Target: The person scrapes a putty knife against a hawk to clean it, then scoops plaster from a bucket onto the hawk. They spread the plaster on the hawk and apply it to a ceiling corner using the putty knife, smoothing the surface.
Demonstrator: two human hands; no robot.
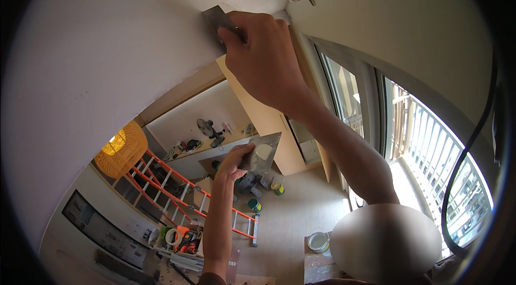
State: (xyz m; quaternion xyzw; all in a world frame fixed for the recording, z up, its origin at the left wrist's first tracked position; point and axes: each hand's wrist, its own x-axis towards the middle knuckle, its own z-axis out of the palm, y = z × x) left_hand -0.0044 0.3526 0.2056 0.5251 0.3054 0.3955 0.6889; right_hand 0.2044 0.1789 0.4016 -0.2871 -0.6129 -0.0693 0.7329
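My right hand (263, 54) is raised high, its fingers closed around a dark metal putty knife (216, 18). The blade lies against a pale plastered surface (113, 48), close to the lower edge of that surface. Lower down, my left hand (234, 162) grips a flat metal filling blade (267, 162). On its face sits a round dab of off-white putty (263, 151). The left fingers are partly hidden behind this blade.
An orange ladder (177, 191) leans at the lower left beside a woven lampshade (128, 148). An open bucket (318, 242) and small tins (255, 205) stand on the floor below. A fan (209, 130) rests on a counter. A balcony railing (430, 129) shows at right. A blurred pale oval hides the lower right.
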